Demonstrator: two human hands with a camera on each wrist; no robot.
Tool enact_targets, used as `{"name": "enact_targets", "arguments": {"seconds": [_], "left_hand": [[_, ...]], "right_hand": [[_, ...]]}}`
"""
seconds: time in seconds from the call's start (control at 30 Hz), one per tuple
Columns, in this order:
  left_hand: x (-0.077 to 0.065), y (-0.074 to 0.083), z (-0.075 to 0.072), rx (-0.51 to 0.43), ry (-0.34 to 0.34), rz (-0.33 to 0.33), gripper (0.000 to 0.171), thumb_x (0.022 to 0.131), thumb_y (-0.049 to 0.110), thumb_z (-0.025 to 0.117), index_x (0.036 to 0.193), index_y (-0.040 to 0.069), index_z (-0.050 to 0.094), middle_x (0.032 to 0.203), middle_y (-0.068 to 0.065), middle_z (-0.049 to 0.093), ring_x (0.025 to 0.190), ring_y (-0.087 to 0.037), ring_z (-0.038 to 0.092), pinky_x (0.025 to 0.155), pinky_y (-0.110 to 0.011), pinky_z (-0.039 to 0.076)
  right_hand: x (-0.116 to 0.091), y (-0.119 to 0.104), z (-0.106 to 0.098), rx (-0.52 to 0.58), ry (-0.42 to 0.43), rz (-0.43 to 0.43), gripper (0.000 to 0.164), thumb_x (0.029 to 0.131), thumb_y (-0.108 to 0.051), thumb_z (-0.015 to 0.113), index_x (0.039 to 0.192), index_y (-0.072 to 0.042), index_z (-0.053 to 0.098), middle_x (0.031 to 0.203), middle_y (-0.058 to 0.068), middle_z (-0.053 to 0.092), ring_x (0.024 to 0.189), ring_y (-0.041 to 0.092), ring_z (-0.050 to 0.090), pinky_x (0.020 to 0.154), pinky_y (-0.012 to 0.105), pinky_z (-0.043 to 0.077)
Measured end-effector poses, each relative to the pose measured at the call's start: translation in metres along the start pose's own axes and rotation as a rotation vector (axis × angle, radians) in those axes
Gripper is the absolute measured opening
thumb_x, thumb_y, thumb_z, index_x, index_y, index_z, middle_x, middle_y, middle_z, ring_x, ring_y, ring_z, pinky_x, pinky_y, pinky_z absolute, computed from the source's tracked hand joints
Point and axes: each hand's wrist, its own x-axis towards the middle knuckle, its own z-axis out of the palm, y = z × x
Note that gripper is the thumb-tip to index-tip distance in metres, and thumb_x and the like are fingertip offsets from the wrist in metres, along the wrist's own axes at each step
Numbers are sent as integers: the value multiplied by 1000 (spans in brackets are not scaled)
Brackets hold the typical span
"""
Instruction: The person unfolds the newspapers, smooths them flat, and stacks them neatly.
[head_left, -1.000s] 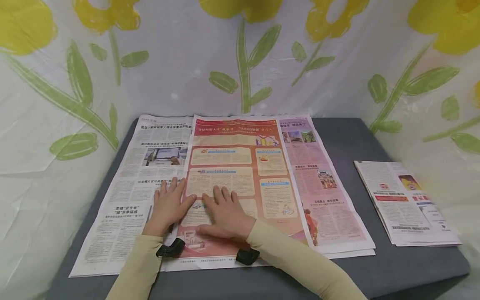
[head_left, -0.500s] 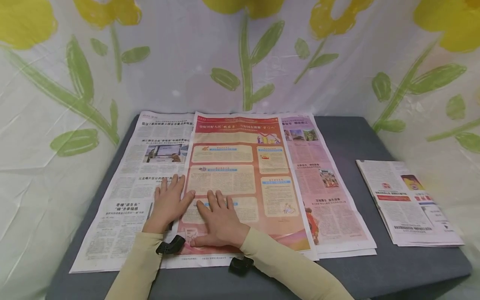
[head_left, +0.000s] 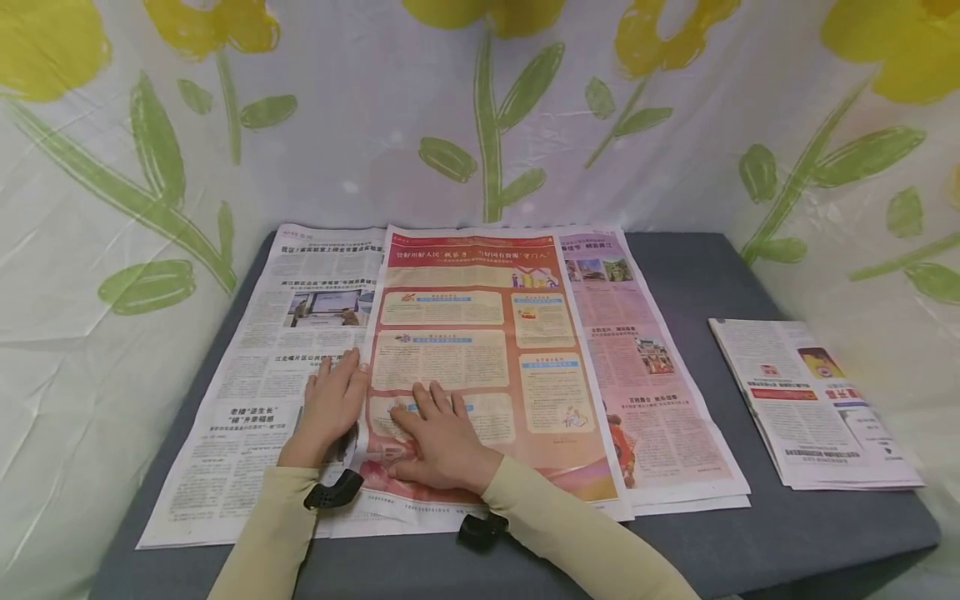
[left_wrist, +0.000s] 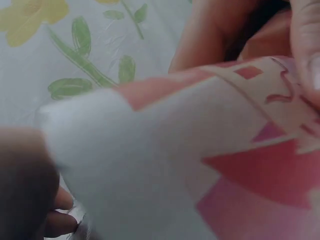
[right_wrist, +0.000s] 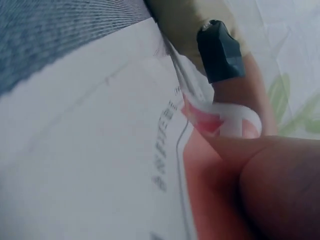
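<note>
A red-and-cream newspaper page (head_left: 442, 360) lies over a spread newspaper, between its white left page (head_left: 232, 479) and pink right page (head_left: 611, 312). My left hand (head_left: 324, 412) is at the red page's left edge with fingers extended and its thumb out of sight. There the page's lower left edge lifts and curls, which the left wrist view shows close up as a raised white-and-red flap (left_wrist: 135, 150). My right hand (head_left: 442, 446) rests spread on the red page's lower left part. The curled edge (right_wrist: 227, 120) also appears in the right wrist view.
Folded newspapers (head_left: 810, 408) lie in a stack at the right of the dark grey tabletop (head_left: 690, 292). A flower-printed curtain (head_left: 360, 108) surrounds the back and sides. Dark wrist-worn cameras (head_left: 482, 532) sit close to the table's front edge.
My left hand has shifted slightly left, and its thumb has gone from view at the red page's edge. That edge now curls up. The right hand has moved slightly down and left.
</note>
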Motion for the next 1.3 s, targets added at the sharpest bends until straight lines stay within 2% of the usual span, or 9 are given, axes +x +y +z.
{"name": "enact_targets", "arguments": {"seconds": [0.3,0.43,0.63,0.73,0.83,0.87,0.93,1.0,1.3], "left_hand": [[3,-1,-5,-46,-10,-34,56,110,23,25,157,-5,30,164,-28,27,155,-53,8,125,-67,2],[3,-2,-2,55,0,20,55,104,16,37,154,-7,36,160,-33,31,152,-57,14,121,-72,10],[0,-3,8,229,46,123,55,95,21,58,144,-3,53,155,-38,36,145,-64,24,112,-80,21],[-2,-1,11,227,33,128,57,95,24,61,146,1,53,156,-38,34,145,-65,21,113,-80,18],[-3,1,12,213,14,128,58,96,26,63,148,3,51,157,-38,31,146,-66,18,113,-81,15],[-3,2,12,214,8,127,58,97,26,63,149,4,51,158,-38,31,146,-66,17,113,-81,15],[-3,2,12,224,-2,128,58,97,25,63,149,5,50,158,-39,29,146,-67,17,113,-81,15],[-3,3,12,236,-7,126,58,97,25,62,150,5,50,159,-39,28,146,-67,16,114,-81,15],[-2,2,8,245,-38,75,62,99,30,55,153,2,43,162,-37,20,150,-64,9,117,-78,10]], "right_hand": [[-1,3,-4,118,51,-28,56,99,-35,61,152,-22,51,166,16,33,156,41,25,124,63,22],[0,6,-4,184,68,-41,51,100,-26,58,151,-20,53,164,16,38,155,43,27,123,64,22],[-1,14,-8,255,97,-75,50,101,-21,55,151,-17,53,160,14,45,151,44,34,122,65,25],[-3,19,-13,335,144,-106,42,100,-18,56,141,-16,61,140,8,64,130,30,59,111,47,44],[-8,23,-21,479,194,-73,23,98,-15,60,119,-17,69,105,0,70,91,15,63,80,26,50],[-10,24,-25,536,207,-47,16,98,-15,61,111,-17,70,94,-1,67,80,13,59,69,23,46],[-16,25,-35,664,224,37,11,97,-15,62,105,-18,70,84,-3,64,73,8,57,63,19,42],[-22,28,-48,728,253,90,8,97,-16,64,103,-16,70,76,-3,62,67,7,55,59,19,40],[-55,49,-123,786,390,33,15,97,-10,65,111,-4,68,73,3,59,63,11,53,59,21,44]]}}
